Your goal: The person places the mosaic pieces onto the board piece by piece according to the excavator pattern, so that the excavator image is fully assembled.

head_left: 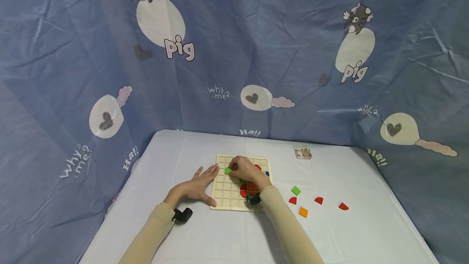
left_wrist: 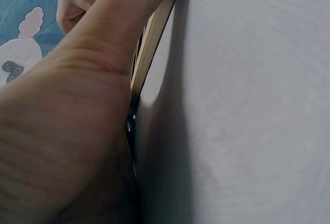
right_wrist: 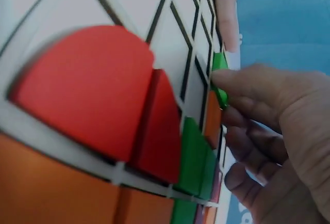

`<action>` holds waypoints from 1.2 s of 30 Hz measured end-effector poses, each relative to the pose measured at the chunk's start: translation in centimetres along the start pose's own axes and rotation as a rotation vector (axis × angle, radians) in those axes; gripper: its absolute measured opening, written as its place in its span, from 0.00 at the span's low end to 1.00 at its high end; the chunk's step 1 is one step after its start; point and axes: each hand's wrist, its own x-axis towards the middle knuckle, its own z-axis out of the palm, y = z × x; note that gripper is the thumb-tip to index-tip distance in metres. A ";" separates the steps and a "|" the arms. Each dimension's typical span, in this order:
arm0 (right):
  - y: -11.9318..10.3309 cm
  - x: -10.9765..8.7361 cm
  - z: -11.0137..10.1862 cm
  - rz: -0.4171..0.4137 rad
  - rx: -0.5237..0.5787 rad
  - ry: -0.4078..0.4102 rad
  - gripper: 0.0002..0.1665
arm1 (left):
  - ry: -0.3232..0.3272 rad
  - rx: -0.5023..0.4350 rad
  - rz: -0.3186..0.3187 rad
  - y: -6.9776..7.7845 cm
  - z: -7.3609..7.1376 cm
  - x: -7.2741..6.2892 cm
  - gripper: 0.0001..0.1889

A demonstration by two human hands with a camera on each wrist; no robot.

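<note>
A pale wooden board (head_left: 223, 199) with a square grid lies on the white table. Between thumb and fingertips, my right hand (head_left: 246, 169) pinches a green square tile (head_left: 228, 170) over the board's upper left cells. The right wrist view shows this tile (right_wrist: 220, 64) held at a tilt. My left hand (head_left: 200, 183) rests with spread fingers along the board's left edge, thumb at the lower left corner. Red rounded tiles (right_wrist: 87, 90), orange tiles (right_wrist: 51, 182) and dark green tiles (right_wrist: 192, 154) sit in the grid, partly hidden by my right arm in the head view.
To the board's right lie a loose green square (head_left: 296, 190), an orange square (head_left: 303, 212) and red quarter-round pieces (head_left: 343, 206). A small picture card (head_left: 303, 152) lies at the back. A blue printed curtain (head_left: 227, 52) hangs behind the table.
</note>
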 end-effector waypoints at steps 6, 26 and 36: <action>-0.5 0.1 -0.2 0.017 -0.029 -0.035 0.11 | 0.008 0.002 0.005 0.1 0.0 -0.1 0.68; -2.7 -1.7 1.3 -0.060 -0.310 0.082 0.12 | 0.012 -0.007 0.008 0.0 0.0 -0.1 0.68; -2.0 -1.1 0.8 -0.025 -0.171 0.065 0.11 | -0.001 -0.005 0.024 0.4 -0.3 -0.3 0.67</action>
